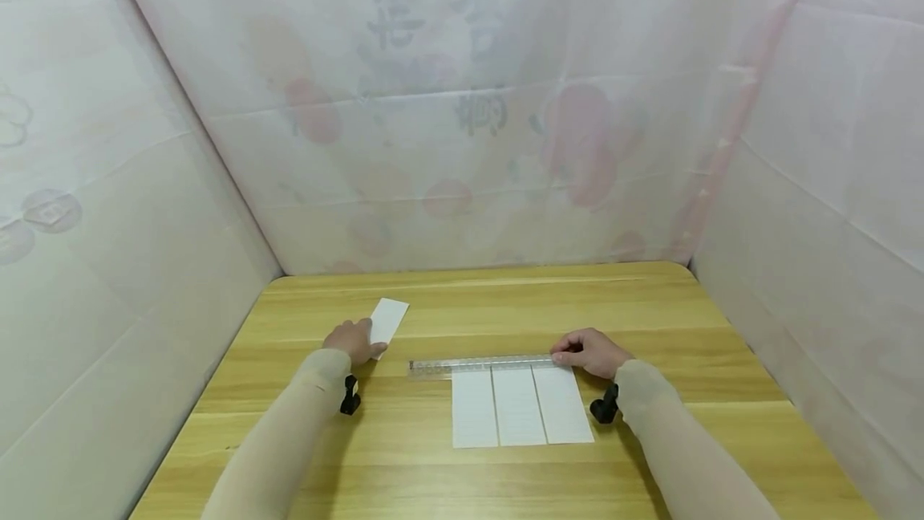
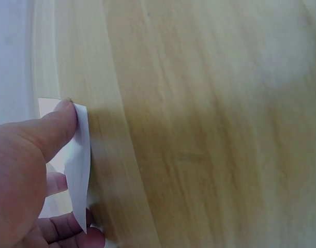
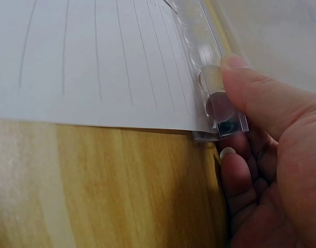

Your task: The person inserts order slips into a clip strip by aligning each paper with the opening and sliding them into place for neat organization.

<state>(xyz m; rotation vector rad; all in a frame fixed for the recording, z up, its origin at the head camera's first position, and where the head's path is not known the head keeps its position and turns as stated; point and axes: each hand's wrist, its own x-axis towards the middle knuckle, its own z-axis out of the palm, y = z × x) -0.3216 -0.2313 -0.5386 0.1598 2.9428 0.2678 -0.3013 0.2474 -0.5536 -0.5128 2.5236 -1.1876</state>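
Note:
My left hand (image 1: 354, 341) holds a white paper card (image 1: 390, 319) at the left of the table. In the left wrist view its thumb lies on one face of the card (image 2: 81, 165), and the fingers reach behind and under it. At the right, my right hand (image 1: 593, 351) pinches the end of a long clear plastic strip (image 1: 476, 365) between thumb and fingers. Round clear shapes run along this strip (image 3: 196, 39). It lies along the far edge of three white sheets (image 1: 520, 404) set side by side. Ruled lines show on the paper (image 3: 95, 67) under the strip's edge.
The wooden table (image 1: 390, 464) has rounded far corners. Printed fabric walls (image 1: 447, 167) rise behind it and on both sides. A small black wrist device (image 1: 350, 394) is worn on the left wrist, another (image 1: 605, 405) on the right.

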